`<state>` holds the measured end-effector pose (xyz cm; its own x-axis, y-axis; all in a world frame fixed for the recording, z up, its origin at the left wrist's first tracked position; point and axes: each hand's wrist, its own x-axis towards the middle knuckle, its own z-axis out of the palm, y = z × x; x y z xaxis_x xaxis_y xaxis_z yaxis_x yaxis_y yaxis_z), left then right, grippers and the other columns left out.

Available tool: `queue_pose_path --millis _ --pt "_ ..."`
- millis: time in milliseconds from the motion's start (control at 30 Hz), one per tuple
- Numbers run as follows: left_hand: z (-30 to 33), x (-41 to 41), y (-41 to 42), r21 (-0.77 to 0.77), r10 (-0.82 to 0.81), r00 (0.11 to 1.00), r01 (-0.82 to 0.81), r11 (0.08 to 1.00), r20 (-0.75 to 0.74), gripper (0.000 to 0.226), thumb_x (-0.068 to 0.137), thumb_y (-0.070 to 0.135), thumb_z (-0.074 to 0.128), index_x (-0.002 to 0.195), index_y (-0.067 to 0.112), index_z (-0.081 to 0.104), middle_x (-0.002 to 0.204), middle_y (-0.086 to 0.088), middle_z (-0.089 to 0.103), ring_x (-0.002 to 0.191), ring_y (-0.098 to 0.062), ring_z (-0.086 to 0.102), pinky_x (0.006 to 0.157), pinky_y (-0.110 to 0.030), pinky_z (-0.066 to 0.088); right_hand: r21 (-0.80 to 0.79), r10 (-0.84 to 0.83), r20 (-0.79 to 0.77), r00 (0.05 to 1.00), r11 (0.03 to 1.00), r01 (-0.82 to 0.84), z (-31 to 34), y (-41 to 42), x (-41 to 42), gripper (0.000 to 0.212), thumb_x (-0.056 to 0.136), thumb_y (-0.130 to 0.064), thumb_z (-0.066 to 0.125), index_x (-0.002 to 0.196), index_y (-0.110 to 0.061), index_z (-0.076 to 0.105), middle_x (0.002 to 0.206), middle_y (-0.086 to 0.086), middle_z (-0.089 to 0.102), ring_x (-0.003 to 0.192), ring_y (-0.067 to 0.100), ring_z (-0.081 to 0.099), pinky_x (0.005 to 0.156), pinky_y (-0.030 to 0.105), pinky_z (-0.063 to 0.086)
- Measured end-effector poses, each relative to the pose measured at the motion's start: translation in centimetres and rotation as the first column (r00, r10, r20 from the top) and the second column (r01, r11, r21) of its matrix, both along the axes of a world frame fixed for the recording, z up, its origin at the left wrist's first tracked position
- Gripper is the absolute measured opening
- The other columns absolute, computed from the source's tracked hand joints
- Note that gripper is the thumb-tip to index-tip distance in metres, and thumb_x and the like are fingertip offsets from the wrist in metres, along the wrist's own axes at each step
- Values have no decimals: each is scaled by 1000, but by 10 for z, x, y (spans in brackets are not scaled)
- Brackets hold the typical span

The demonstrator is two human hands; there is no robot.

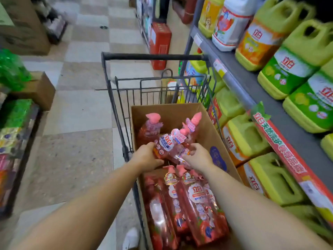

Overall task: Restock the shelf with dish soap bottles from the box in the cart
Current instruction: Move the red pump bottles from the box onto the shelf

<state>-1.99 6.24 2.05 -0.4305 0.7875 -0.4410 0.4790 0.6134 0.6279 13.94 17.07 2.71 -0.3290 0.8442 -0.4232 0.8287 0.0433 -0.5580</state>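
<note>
A brown cardboard box (212,127) sits in a black wire cart (124,83). It holds several pink dish soap bottles with pink pump caps. One pink bottle (165,143) lies tilted in the middle of the box, and my left hand (146,156) grips its lower end. My right hand (196,154) is closed on a second pink bottle (189,134) beside it. Another bottle (150,129) stands at the far left of the box. More bottles (191,201) lie packed in the near end, under my forearms. The grey shelf (252,85) runs along the right.
The shelf carries yellow-green jugs (286,69) and a white jug (232,22); more jugs (246,136) stand on the level below. A red-and-white price strip (286,156) edges the shelf. Red boxes (160,44) stand ahead. Cartons and green packs (16,112) line the left aisle side.
</note>
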Motion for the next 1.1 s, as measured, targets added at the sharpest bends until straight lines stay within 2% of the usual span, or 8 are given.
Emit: queue_pose_path --millis 233,400,533,600,733,833,1000,1100 --pt "-58 -18 44 -55 -33 998 36 998 59 79 72 31 83 140 18 46 134 -9 56 122 -26 55 106 -35 43 -140 -210 -15 978 969 206 -80 47 -37 70 72 -32 82 132 -10 53 124 7 65 112 24 61 98 33 47" --pt "-96 -28 61 -84 24 995 -16 996 99 82 70 32 84 141 19 44 138 -10 55 132 -24 48 110 -36 40 -392 -455 -216 864 850 350 -122 66 -62 41 73 -5 81 105 -11 56 100 2 66 88 17 63 59 11 50" --pt "-111 -33 65 -96 94 988 -82 992 125 79 74 26 83 142 17 44 133 -4 57 119 -18 56 97 -21 42 -609 -540 -223 812 727 316 -146 71 -80 45 73 -10 83 112 -10 62 110 4 69 100 20 64 90 36 54" --pt "-111 -34 67 -105 137 980 -122 987 145 80 74 24 83 142 16 43 132 -4 57 117 -19 57 94 -22 43 -656 -561 -225 797 692 301 -150 69 -81 46 74 -11 81 114 -15 58 111 1 66 104 18 61 95 40 51" --pt "-115 -36 71 -135 212 953 -186 973 216 82 73 17 84 143 14 41 126 2 58 106 -14 57 87 -22 44 -524 -479 -310 821 807 273 -149 60 -74 41 68 -9 86 102 -18 65 98 -3 71 94 16 67 89 33 54" --pt "-113 -36 71 -146 241 938 -209 967 251 93 70 15 86 148 15 34 138 -3 53 121 -18 54 93 -23 43 -326 -259 -320 911 933 151 -132 54 -62 50 63 -10 89 106 -17 65 94 -5 71 90 13 67 84 26 51" --pt "-106 -33 65 -179 136 950 -87 980 282 114 55 16 93 149 19 28 132 -1 58 119 -18 56 101 -25 44 -222 -157 -419 895 973 67 -79 44 -42 57 63 0 86 114 -10 62 92 -8 70 76 -8 63 80 14 52" --pt "-90 -32 61 -87 111 909 -83 993 402 103 58 2 90 143 16 34 118 2 61 107 -14 57 94 -25 46 -186 -93 -435 896 982 12 -30 46 -26 45 65 -1 86 99 -18 62 79 -18 68 66 -14 62 65 2 45"
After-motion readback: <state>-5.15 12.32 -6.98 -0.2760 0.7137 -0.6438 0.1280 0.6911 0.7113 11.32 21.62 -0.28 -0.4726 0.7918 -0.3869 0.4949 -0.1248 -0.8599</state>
